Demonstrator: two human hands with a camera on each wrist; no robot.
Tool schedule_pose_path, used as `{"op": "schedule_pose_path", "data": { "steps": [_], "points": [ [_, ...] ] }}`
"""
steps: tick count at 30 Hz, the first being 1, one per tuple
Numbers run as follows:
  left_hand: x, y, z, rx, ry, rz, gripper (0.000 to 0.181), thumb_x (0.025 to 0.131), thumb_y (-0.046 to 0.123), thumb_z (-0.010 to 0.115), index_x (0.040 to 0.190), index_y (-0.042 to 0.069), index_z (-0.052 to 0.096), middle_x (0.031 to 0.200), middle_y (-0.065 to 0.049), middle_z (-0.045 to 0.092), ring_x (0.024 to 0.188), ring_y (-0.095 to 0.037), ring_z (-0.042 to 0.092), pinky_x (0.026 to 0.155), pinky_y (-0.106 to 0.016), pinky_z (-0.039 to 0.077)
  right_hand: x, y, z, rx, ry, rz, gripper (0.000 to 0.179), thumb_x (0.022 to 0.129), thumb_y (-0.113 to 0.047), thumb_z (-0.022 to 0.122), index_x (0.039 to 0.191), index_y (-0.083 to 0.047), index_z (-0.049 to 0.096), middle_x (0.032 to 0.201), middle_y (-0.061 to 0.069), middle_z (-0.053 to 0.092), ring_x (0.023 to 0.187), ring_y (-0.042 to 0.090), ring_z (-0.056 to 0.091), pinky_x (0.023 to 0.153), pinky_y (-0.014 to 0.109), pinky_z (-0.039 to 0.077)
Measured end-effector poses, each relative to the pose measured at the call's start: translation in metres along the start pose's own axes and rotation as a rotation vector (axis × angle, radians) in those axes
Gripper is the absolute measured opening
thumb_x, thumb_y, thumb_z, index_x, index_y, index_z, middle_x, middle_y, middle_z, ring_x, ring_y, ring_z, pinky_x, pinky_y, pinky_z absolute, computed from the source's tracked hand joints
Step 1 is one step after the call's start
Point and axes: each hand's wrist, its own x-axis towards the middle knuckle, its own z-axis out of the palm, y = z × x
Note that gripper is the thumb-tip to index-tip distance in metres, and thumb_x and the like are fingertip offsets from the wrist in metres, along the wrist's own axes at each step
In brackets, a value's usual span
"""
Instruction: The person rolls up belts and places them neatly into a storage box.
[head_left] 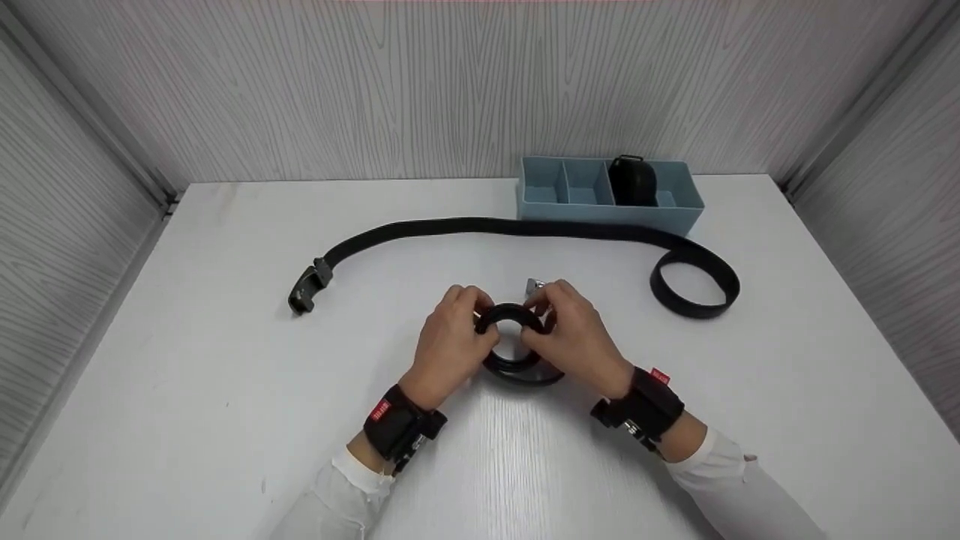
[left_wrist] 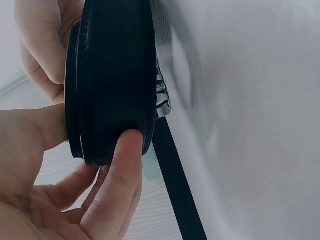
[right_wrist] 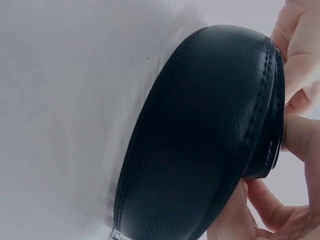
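A black stitched belt (head_left: 527, 375), wound into a coil, is between both hands near the middle of the table. My left hand (head_left: 452, 339) pinches the coil's left side, thumb at the inner turns and fingers outside, as the left wrist view shows. On the opposite side, my right hand (head_left: 576, 341) grips the coil between thumb and fingers. The inner turns stand out from the wider outer loop (right_wrist: 195, 130). A silver buckle (head_left: 534, 286) shows just beyond the right fingertips; in the left wrist view the metal buckle (left_wrist: 162, 100) sits at the coil's table side.
Behind the hands a second black belt (head_left: 480, 226) stretches across the table, its dark buckle (head_left: 307, 289) at the left and its other end looped at the right. A blue divided box (head_left: 607, 214) stands at the back, with a rounded black item (head_left: 634, 182) in one compartment.
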Motion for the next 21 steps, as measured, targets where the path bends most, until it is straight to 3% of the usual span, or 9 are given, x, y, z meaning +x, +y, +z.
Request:
{"op": "schedule_pose_path", "data": {
  "steps": [9, 17, 21],
  "points": [
    [-0.0011, 0.0001, 0.0023, 0.023, -0.004, 0.042, 0.022, 0.087, 0.004, 0.079, 0.108, 0.007, 0.073, 0.102, -0.006, 0.065, 0.095, -0.023, 0.065, 0.077, -0.035, 0.055, -0.0005, 0.0003, -0.0013, 0.02, -0.017, -0.032, 0.021, 0.084, -0.003, 0.078, 0.102, -0.007, 0.069, 0.098, 0.002, 0.065, 0.081, 0.014, 0.063, 0.065, 0.028, 0.055],
    [0.0005, 0.0017, 0.0041, -0.021, 0.0, -0.03, 0.027, 0.087, 0.014, 0.078, 0.111, 0.005, 0.068, 0.109, -0.008, 0.063, 0.095, -0.022, 0.062, 0.076, -0.035, 0.052, -0.0014, 0.0003, -0.0006, 0.006, 0.021, 0.005, 0.024, 0.083, 0.001, 0.074, 0.103, -0.005, 0.063, 0.101, 0.006, 0.059, 0.084, 0.017, 0.061, 0.068, 0.03, 0.052],
    [0.001, 0.0009, 0.0042, -0.041, -0.007, -0.047, 0.028, 0.087, 0.01, 0.077, 0.111, 0.004, 0.065, 0.111, -0.01, 0.061, 0.098, -0.024, 0.063, 0.079, -0.036, 0.052, -0.0007, 0.0005, 0.0002, 0.001, 0.021, 0.016, 0.025, 0.084, 0.002, 0.071, 0.106, -0.005, 0.061, 0.1, 0.007, 0.057, 0.084, 0.018, 0.059, 0.068, 0.031, 0.051]
  ]
}}
